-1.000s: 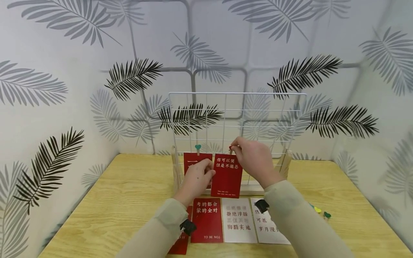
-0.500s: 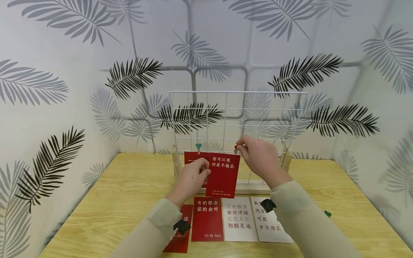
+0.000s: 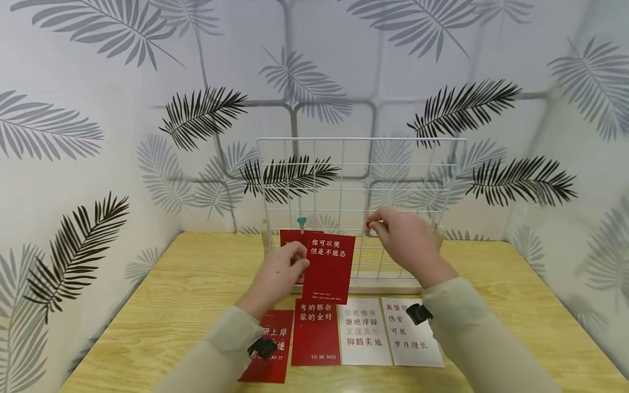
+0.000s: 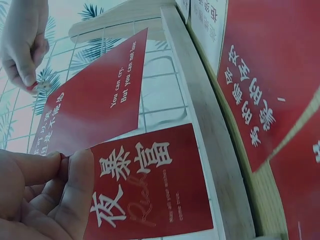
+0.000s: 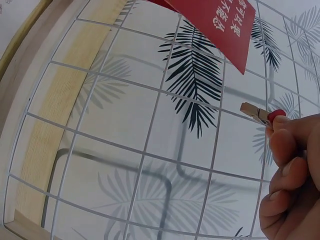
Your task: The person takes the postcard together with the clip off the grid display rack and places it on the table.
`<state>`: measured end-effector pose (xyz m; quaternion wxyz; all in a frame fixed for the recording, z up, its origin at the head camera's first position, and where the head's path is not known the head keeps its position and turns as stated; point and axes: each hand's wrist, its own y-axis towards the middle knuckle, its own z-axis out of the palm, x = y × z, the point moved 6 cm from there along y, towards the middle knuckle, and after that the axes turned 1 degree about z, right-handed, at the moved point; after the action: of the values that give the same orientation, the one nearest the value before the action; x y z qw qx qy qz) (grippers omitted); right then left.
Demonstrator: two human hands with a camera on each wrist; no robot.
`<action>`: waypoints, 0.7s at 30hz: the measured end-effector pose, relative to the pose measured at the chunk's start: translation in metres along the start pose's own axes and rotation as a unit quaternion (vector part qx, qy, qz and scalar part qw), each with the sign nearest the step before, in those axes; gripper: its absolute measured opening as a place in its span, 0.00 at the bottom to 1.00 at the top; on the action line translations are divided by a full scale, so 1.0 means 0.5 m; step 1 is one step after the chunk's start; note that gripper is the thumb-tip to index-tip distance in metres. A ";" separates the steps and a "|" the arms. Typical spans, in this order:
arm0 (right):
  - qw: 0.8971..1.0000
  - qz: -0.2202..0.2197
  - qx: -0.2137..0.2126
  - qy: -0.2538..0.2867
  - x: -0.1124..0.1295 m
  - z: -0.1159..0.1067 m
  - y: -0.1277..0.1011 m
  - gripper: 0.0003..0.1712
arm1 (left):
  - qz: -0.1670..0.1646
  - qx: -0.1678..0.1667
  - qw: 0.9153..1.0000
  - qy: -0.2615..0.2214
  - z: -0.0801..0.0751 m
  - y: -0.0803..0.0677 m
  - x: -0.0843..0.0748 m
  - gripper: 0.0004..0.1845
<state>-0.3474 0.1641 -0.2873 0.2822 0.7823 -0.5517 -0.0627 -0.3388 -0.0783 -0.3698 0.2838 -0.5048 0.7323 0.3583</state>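
Observation:
My left hand (image 3: 277,273) pinches a red card (image 3: 328,273) with white lettering by its left edge, in front of the white wire grid rack (image 3: 361,139). Partly behind that hand, another red card (image 4: 155,185) hangs on the rack under a clothespin with a teal heart (image 3: 302,222). To the right, my right hand (image 3: 408,240) pinches a small wooden clothespin (image 5: 256,113) with a red end between thumb and finger. This clothespin is apart from the held card and close in front of the grid wires.
Flat on the wooden table (image 3: 147,322) before the rack lie two red cards, one with its lower text in capitals (image 3: 316,338), and two white cards, including one at the right (image 3: 417,341). A wooden base (image 4: 200,110) supports the rack.
The held red card has moved left with my left hand, now overlapping the hung card more. My right hand has drawn the red clothespin rightward, away from the card's top corner.

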 end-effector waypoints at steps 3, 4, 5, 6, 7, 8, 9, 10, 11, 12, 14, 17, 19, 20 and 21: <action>1.000 0.008 -0.004 -0.001 -0.010 -0.003 -0.004 0.07 | 0.000 0.001 1.000 0.005 -0.011 -0.007 0.001 0.02; 1.000 0.009 -0.006 0.000 -0.012 -0.004 -0.006 0.08 | -0.001 0.002 1.000 0.006 -0.014 -0.009 0.002 0.02; 1.000 0.009 -0.005 0.004 -0.015 -0.004 -0.008 0.08 | -0.003 0.003 1.000 0.007 -0.017 -0.011 0.003 0.02; 1.000 0.010 -0.002 0.010 -0.017 -0.003 -0.010 0.08 | -0.006 0.004 1.000 0.007 -0.021 -0.014 0.005 0.02; 1.000 0.012 0.003 0.017 -0.020 -0.003 -0.013 0.09 | -0.008 0.006 1.000 0.008 -0.025 -0.018 0.007 0.02; 1.000 0.012 0.009 0.025 -0.022 -0.003 -0.016 0.09 | -0.011 0.007 1.000 0.007 -0.030 -0.021 0.011 0.03; 0.999 0.014 0.014 0.033 -0.025 -0.002 -0.020 0.10 | -0.014 0.007 1.000 0.009 -0.035 -0.024 0.015 0.03; 0.999 0.016 0.020 0.042 -0.028 -0.002 -0.025 0.10 | -0.017 0.006 1.000 0.011 -0.041 -0.028 0.019 0.03; 0.998 0.018 0.025 0.049 -0.032 -0.002 -0.029 0.10 | -0.020 0.007 1.000 0.010 -0.047 -0.032 0.022 0.02; 0.998 0.021 0.029 0.054 -0.036 -0.003 -0.034 0.10 | -0.022 0.007 1.000 0.010 -0.054 -0.035 0.026 0.02; 0.997 0.024 0.030 0.062 -0.046 -0.005 -0.045 0.10 | -0.022 0.008 1.000 0.012 -0.069 -0.040 0.033 0.02; 0.996 0.039 0.033 0.069 -0.068 -0.008 -0.063 0.10 | -0.014 0.018 1.000 0.011 -0.093 -0.047 0.042 0.02; 0.995 0.052 0.036 0.077 -0.084 -0.010 -0.074 0.10 | -0.006 0.022 1.000 0.013 -0.112 -0.050 0.049 0.02; 0.994 0.058 0.039 0.080 -0.092 -0.010 -0.080 0.10 | -0.003 0.025 1.000 0.014 -0.122 -0.051 0.052 0.02; 0.994 0.063 0.041 0.082 -0.100 -0.012 -0.086 0.10 | -0.002 0.027 1.000 0.012 -0.131 -0.053 0.056 0.02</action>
<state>-0.3285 0.2211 -0.3150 0.2971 0.7594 -0.5772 0.0423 -0.3265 -0.1530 -0.3598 0.2888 -0.5026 0.7443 0.3317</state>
